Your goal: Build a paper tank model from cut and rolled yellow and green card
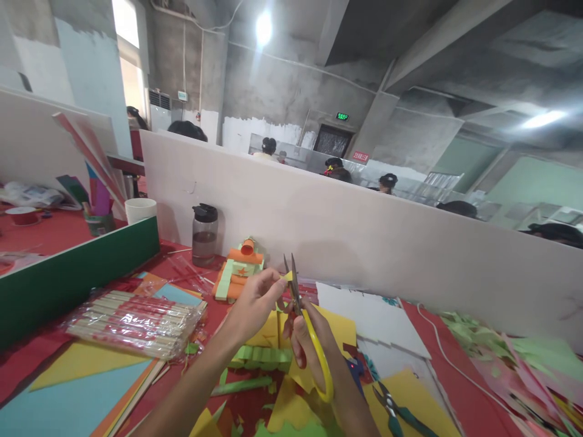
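My left hand (257,298) pinches a small piece of yellow paper (288,276) between thumb and fingers. My right hand (306,334) grips yellow-handled scissors (322,358), their blades pointing up and slightly apart. The paper lies at the blades, and I cannot tell whether they touch it. Behind my left hand stands an orange and light-green paper model (241,267) with a star on its front. Below my hands are yellow paper sheets (341,328) and a folded green paper strip (259,357).
Bundled wooden sticks in plastic (136,321) lie left, near coloured sheets (86,388). A water bottle (204,237) stands by the white partition (364,237). Green-handled pliers (396,413), a white cable (460,364) and paper scraps (483,340) lie right. People sit beyond the partition.
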### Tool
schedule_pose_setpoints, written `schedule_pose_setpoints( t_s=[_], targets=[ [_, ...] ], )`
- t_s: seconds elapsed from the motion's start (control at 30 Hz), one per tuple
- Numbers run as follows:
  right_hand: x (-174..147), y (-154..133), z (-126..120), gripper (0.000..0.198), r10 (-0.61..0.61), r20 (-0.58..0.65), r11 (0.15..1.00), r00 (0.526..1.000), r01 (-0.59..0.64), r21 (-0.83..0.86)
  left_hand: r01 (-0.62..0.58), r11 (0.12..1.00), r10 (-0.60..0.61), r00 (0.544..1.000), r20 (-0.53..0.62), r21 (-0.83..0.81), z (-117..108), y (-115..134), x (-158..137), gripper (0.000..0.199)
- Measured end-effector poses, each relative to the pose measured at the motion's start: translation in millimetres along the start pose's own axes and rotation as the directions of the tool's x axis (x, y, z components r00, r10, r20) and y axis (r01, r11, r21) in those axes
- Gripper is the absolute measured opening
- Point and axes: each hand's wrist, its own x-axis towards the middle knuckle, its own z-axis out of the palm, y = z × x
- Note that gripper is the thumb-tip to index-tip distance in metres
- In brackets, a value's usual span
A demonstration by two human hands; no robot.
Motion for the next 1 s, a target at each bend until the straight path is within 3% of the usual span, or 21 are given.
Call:
schedule_pose_setpoints(
  t_s=[0.4, 1.0],
  targets=[
    [-0.2, 1.6, -1.1, 0.050, 0.000, 0.010, 1.000, 1.000, 0.000, -0.030, -0.003, 1.000, 0.004, 1.000, 0.009, -0.012, -0.1, 0.1, -0.3, 0.030],
    [-0.4, 1.7, 4.4, 0.053, 0.014, -0.074, 1.000, 0.997, -0.013, 0.014, 0.018, 0.999, -0.018, 1.000, 0.003, -0.040, -1.5, -1.2, -1.0, 0.029]
  ],
)
